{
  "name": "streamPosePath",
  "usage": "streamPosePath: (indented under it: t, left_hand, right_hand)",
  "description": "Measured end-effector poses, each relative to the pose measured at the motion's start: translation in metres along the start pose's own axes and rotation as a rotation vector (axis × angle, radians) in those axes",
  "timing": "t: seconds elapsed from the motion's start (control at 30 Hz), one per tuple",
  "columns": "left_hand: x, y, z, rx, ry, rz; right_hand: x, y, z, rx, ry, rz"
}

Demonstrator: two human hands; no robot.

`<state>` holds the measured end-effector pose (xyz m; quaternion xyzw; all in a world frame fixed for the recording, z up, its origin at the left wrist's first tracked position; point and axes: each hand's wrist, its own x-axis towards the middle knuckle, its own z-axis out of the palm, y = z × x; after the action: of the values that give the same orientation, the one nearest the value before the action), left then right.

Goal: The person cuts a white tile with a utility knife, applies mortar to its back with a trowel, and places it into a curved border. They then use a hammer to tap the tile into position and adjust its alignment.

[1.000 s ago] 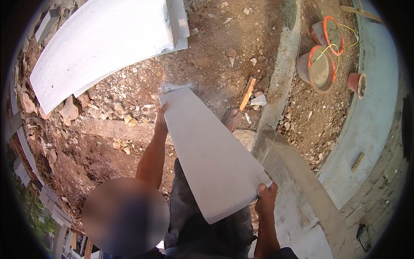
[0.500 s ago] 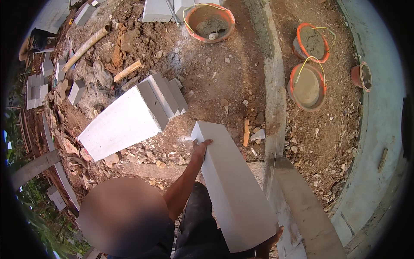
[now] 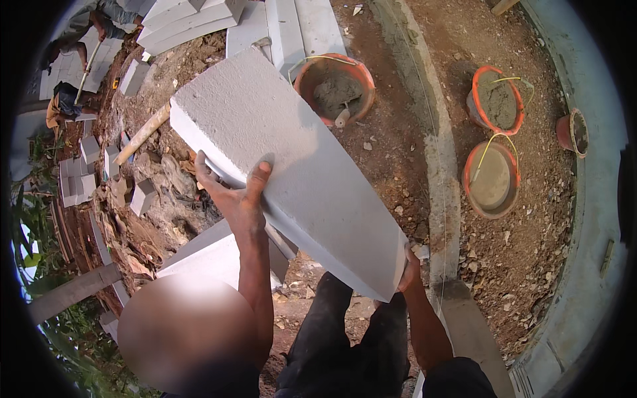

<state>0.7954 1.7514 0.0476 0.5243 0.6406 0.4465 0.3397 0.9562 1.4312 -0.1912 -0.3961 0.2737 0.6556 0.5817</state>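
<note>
A long light-grey block (image 3: 298,172) is raised diagonally across the middle of the view. My left hand (image 3: 232,192) grips its left long edge, thumb on the broad face and fingers curled under the side. My right hand (image 3: 407,268) holds the narrow lower end at the right, partly hidden by it. Behind my left forearm, more white blocks (image 3: 199,259) lie on the rubble. My legs are below the held block.
Orange-rimmed buckets (image 3: 497,99) with mortar stand on the dirt, one with a trowel (image 3: 342,118). A concrete strip (image 3: 441,205) with a string runs alongside. Blocks (image 3: 186,20) are stacked beyond, a pole (image 3: 139,136) lies left, and co-workers (image 3: 66,99) are at upper left.
The block has risen, and its far end has swung up and leftward, with both my hands still on it. The view has shifted, bringing co-workers and more blocks into sight.
</note>
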Motion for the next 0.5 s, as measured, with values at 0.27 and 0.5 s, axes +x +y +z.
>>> streamPosePath:
  t: [0.27,0.5]
  left_hand:
    - [0.084,-0.059,-0.009,0.151,0.234,0.451]
    - [0.019,-0.2,0.032,0.173,-0.16,-0.186]
  right_hand:
    - [0.268,0.009,0.17,-0.316,-0.055,-0.043]
    - [0.223,-0.018,0.319,-0.714,-0.102,-0.523]
